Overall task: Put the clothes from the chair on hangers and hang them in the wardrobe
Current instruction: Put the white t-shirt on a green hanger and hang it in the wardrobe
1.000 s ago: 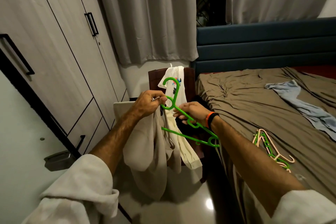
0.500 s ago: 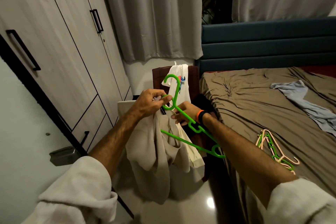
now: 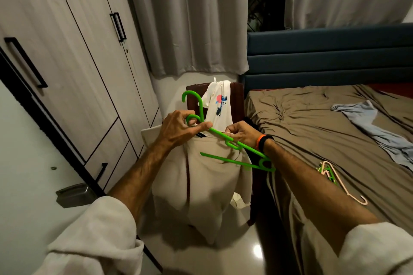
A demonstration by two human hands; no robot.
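**Beige garment drawn up onto the green hanger**

Since the frame a second before, both hands had risen and closed in, and the beige garment (image 3: pixel 201 185) had gathered higher under the green hanger (image 3: pixel 225 138), its neckline now drawn up against the hanger's neck. The left hand (image 3: pixel 178 127) gripped the hanger just below its hook, fingers curled round the plastic and pinching the collar against it. The right hand (image 3: pixel 241 134) was curled round the hanger's right arm and seemed to pinch fabric there too, though that contact was partly hidden. The garment hung in the air between the forearms, in front of the chair (image 3: pixel 237 96), where a white printed T-shirt (image 3: pixel 220 102) was draped over the backrest.

The step in hand looked like threading the hanger into the first garment; its right shoulder did not yet seem seated. Next, the right arm of the hanger would need working inside the shoulder, then a turn left to the closed wardrobe (image 3: pixel 73 69), whose door needed opening. Spare hangers (image 3: pixel 330 174) lay on the bed (image 3: pixel 312 131).
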